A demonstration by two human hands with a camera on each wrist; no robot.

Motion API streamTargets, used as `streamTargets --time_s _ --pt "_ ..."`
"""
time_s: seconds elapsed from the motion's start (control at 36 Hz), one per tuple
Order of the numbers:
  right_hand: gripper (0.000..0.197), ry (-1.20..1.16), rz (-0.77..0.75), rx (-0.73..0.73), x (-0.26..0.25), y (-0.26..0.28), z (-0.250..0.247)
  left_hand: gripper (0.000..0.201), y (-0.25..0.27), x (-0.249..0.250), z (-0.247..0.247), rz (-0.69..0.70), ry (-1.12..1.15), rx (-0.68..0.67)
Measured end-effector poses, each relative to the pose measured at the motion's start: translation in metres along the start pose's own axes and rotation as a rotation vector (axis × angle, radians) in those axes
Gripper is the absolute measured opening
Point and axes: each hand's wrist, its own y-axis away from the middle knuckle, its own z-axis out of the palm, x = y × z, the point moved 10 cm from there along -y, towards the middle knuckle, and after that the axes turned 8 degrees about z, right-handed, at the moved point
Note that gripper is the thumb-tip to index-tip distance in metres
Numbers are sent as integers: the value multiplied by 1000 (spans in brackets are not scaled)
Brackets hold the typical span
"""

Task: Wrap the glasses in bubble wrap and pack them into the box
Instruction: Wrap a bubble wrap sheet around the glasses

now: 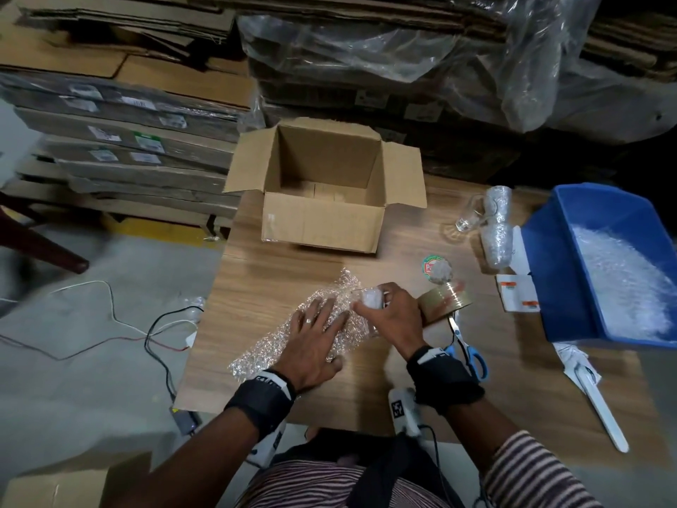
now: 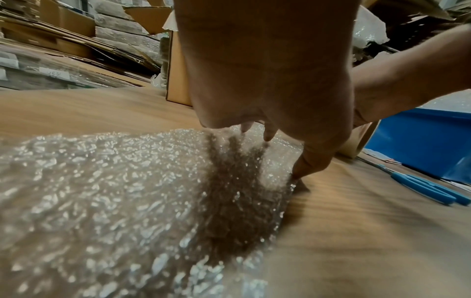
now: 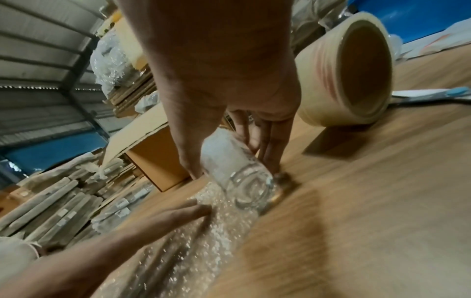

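The wood-grain counter [image 1: 513,361] carries everything. Toward its far edge stands an open brown cardboard box [image 1: 322,221], flaps spread. At the right edge sits a blue plastic bin [image 1: 549,273] holding bubble wrap. In front of the person lies a crinkled clear sheet of bubble wrap [image 1: 278,342], running diagonally from near left to far right. The left hand [image 1: 311,346] lies flat on this sheet, fingers straight and spread, its grip wide and pressing down. At the sheet's far right end the right hand [image 1: 392,320] has its grip closed around a clear drinking glass [image 3: 237,171], which lies tilted with its base on the wrap. Just right of that hand a roll of tan packing tape [image 1: 443,302] stands on edge, with blue-handled scissors [image 1: 469,350] beside it. Near the bin rest two glasses already wrapped in bubble wrap [image 1: 496,229] and one bare glass [image 1: 465,221].
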Motion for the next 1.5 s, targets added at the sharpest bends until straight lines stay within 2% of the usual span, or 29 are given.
streamTargets --time_s 0.11,0.19,0.28,0.42,0.5,0.67,0.83,0.89,0.94,1.03,1.11,1.22,1.31,1.42,1.5 --pt "69 130 16 37 7 -3 9 88 1 -3 3 -16 -14 -5" --pt "74 104 45 -20 21 -7 21 86 0 -4 4 -16 -20 -4" --pt "65 81 54 -90 43 -15 31 86 -1 -7 8 -17 -12 -8" --pt "37 -69 98 -211 28 3 17 86 0 -8 10 -16 9 0" --pt "36 -178 149 -262 33 2 19 86 0 -8 10 -15 11 2" --pt "63 -177 215 -244 42 -4 30 87 -1 -9 10 -7 10 23" --pt "64 -80 109 -140 26 5 25 86 6 -12 0 5 24 102" --pt "71 21 55 -85 19 10 27 83 10 -14 -2 10 49 134" --pt "74 110 5 -56 14 16 31 77 13 -14 -3 22 66 167" --pt "75 122 -47 -30 6 26 33 61 17 -13 -11 41 88 241" --pt "62 84 -121 -14 -1 33 29 47 19 -12 -17 32 123 286" --pt "14 3 -222 -38 -13 40 22 36 19 -12 -22 24 129 334" --pt "20 -41 -250 -74 -11 37 21 31 19 -17 -17 -6 141 325" --pt "13 -151 -156 -197 -7 29 26 33 22 -21 -13 -23 145 321" --pt "18 -207 -92 -264 -4 22 32 36 25 -23 -11 -41 158 316"
